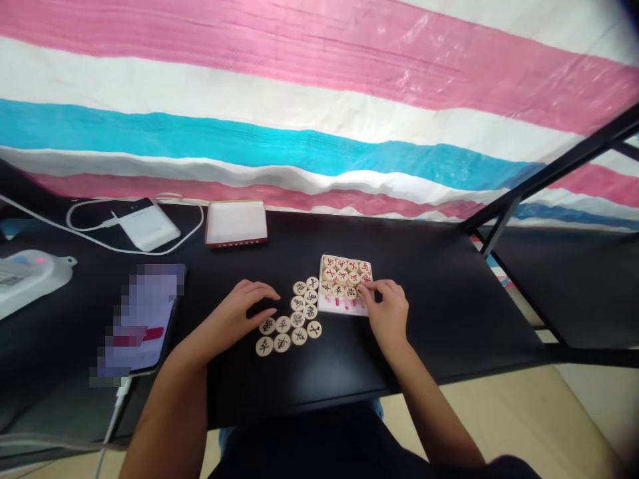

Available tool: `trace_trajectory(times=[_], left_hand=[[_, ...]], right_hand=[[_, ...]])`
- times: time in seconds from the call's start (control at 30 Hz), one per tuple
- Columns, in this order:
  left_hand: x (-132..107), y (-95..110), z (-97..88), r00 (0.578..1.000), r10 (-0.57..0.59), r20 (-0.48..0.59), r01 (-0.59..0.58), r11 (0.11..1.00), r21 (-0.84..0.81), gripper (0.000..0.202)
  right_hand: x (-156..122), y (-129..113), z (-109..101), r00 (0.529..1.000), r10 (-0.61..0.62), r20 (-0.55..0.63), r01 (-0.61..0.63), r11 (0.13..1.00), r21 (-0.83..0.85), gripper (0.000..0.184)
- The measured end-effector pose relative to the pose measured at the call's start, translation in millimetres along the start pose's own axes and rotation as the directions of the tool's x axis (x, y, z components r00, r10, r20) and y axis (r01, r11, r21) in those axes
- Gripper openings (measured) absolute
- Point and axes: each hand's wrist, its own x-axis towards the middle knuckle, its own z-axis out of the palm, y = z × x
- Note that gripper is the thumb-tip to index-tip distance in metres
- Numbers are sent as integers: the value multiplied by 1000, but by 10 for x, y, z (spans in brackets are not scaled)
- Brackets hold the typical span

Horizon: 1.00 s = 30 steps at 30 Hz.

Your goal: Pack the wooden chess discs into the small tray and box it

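A small white tray (344, 307) on the black table holds several round wooden chess discs with red characters (344, 273). Left of it, several loose discs with black characters (297, 313) lie on the tabletop. My right hand (387, 313) rests at the tray's right edge, thumb and forefinger pinched on a disc (360, 290) at the tray's front right. My left hand (239, 313) lies on the table just left of the loose discs, fingers curled loosely with the fingertips reaching toward a disc, holding nothing.
A red-edged box lid (236, 223) lies behind the pieces. A phone (137, 319) with a cable sits at left, a white power bank (146, 223) with a looped cable behind it, a white device (24, 276) at far left. A black frame bar (554, 166) rises at right.
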Motion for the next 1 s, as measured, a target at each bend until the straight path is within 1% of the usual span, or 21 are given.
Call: trace_trajectory(times=[0.13, 0.27, 0.37, 0.43, 0.5, 0.57, 0.63, 0.73, 0.8, 0.87, 0.93, 1.0], left_hand=[[5, -21, 20, 1000, -2, -1, 2, 1000, 10, 22], [-13, -107, 47, 999, -18, 41, 17, 999, 29, 27], [-37, -171, 54, 996, -41, 75, 39, 999, 34, 33], [-52, -195, 47, 994, -44, 104, 40, 998, 39, 36], [-62, -199, 32, 989, -35, 141, 29, 999, 46, 36], [-68, -184, 16, 983, -25, 182, 16, 999, 52, 30], [-71, -151, 5, 978, -32, 207, 23, 999, 45, 25], [-70, -83, 1, 977, -52, 206, 53, 999, -2, 19], [-61, -33, 3, 980, -59, 192, 66, 997, -32, 14], [-42, 19, 4, 981, -64, 183, 73, 996, -43, 10], [-19, 67, 2, 983, -76, 170, 84, 996, -40, 8], [-1, 104, -3, 984, -93, 151, 99, 994, -33, 8]], right_hand=[[-22, 5, 1, 1000, 3, 0, -3, 1000, -11, 18], [-56, 30, -13, 999, 41, 2, -41, 998, -47, 17], [-54, 48, -19, 1000, 29, 2, -29, 998, -60, 18], [-51, 22, -36, 1000, 30, -2, -30, 998, -46, 16], [-59, -54, -69, 999, 47, 5, -47, 999, 11, 15], [-81, -174, -106, 998, 56, 36, -60, 993, 100, 14], [-110, -310, -127, 995, 34, 90, -51, 979, 196, 13], [-138, -457, -89, 984, -23, 179, -31, 956, 293, 13], [-128, -485, -14, 971, -36, 237, -36, 955, 293, 11], [-97, -473, 77, 956, -38, 290, -38, 966, 254, 7], [-59, -460, 149, 947, -39, 320, -35, 974, 222, 2], [-34, -482, 182, 942, -52, 332, -29, 972, 234, 2]])
